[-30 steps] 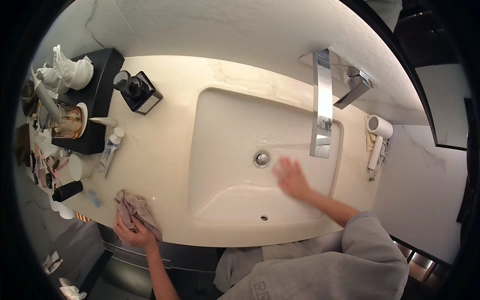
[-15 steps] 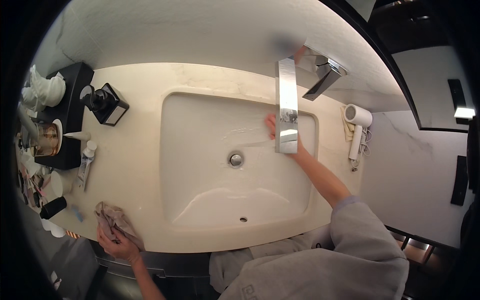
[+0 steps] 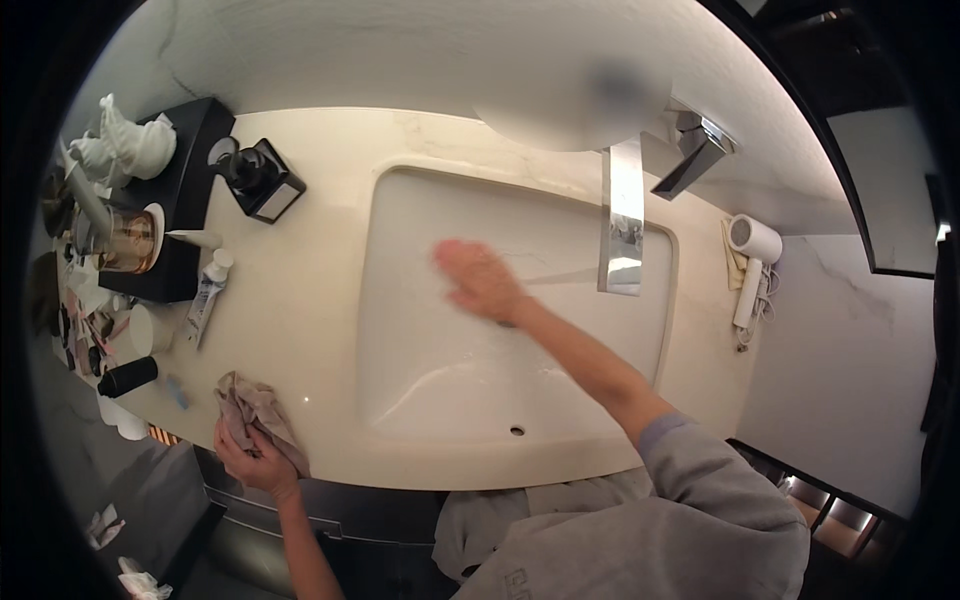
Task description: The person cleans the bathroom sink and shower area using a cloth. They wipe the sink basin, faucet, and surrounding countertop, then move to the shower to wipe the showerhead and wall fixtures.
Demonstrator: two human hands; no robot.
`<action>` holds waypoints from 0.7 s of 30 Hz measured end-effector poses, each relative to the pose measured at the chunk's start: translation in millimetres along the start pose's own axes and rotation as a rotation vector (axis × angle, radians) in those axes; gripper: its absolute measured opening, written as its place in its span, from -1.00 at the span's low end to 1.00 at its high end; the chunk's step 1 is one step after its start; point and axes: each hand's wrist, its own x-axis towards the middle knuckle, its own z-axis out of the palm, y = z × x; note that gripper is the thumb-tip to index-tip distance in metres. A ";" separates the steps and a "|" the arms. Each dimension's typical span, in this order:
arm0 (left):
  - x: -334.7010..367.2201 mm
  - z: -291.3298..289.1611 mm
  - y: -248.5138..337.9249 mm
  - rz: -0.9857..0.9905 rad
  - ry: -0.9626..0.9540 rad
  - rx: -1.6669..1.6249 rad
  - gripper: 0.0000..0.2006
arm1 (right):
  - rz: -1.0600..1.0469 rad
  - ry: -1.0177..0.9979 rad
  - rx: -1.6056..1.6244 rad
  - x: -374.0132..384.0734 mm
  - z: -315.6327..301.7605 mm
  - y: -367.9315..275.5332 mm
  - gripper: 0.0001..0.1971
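In the head view, the left hand (image 3: 255, 465) curls its fingers into a crumpled, soft, greyish-pink cloth (image 3: 262, 412), bunched just ahead of it at the front of the smooth, cream, faintly veined worktop (image 3: 325, 300). The right hand (image 3: 482, 283) is over the glossy white rectangular basin (image 3: 435, 385), its fingers loosely outstretched and blurred; nothing shows in it, though its palm is out of sight. To the right of that hand stretches a flat, mirror-bright metal spout (image 3: 624, 210); farther right, past the basin, lies a white hair dryer (image 3: 757, 240). Beyond the left hand are a creased, white-capped tube (image 3: 206, 300) and, farther off, a square black pump bottle (image 3: 268, 182). The right hand and wrist hide most of the drain. A blurred pale patch (image 3: 560, 105) veils the wall behind the spout, and the small items (image 3: 95, 320) beyond the tube crowd too closely to tell apart.
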 end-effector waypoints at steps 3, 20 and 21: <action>-5.5 -6.1 1.8 -0.041 0.010 0.031 -0.65 | 0.250 -0.169 -0.172 -59.5 -32.6 26.5 -0.31; -1.8 -6.8 11.3 -0.069 0.012 0.007 -0.66 | 0.419 0.432 0.118 74.6 59.8 -104.1 -0.26; -1.6 -7.0 11.3 -0.070 0.010 0.006 -0.66 | 0.293 0.333 0.190 50.2 61.8 -122.0 -0.29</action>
